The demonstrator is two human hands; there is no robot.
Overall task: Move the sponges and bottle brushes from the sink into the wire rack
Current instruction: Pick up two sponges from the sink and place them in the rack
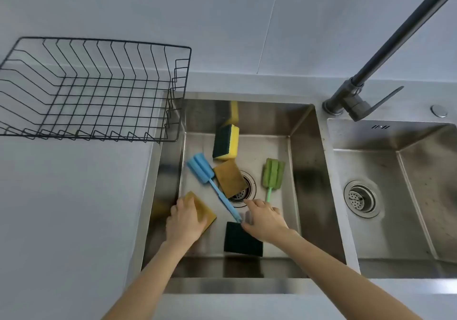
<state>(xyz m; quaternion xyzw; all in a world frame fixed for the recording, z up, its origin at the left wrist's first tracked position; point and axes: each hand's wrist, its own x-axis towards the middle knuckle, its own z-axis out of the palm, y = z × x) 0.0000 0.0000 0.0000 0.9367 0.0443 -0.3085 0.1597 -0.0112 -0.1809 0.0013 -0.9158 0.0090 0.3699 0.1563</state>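
Fingers of the left hand (184,223) lay spread over a yellow-brown sponge (201,211) at the near-left corner of the sink (247,286), pressing onto its top; whether that grip had closed round the edges could not be told. The right hand (265,218) was at the near end of the blue bottle brush (210,181), thumb and forefinger partly curled about the handle tip, seemingly pinching it, though blur hid the contact.

Beside that hand a dark green scouring pad (243,239) lay flat on the basin floor, just touching the blue handle's end. The green bottle brush (272,175) lay to the right of the drain (243,192), its handle running under the right hand. A brown sponge (230,177) partly covered the drain, and a yellow-and-green sponge (226,141) leaned near the back wall.

The wire rack (94,89) stood on the desk (61,208) to the left of the sink, with nothing in it. So the task looked to be at its first pick-up, both hands taking hold at once. The next move would call for a firm closing on sponge and handle, a lift clear of the basin's left wall, and a carry leftward over the rack's rim. The long brush would likely swing from its tip, so a grasp nearer the middle might serve better.
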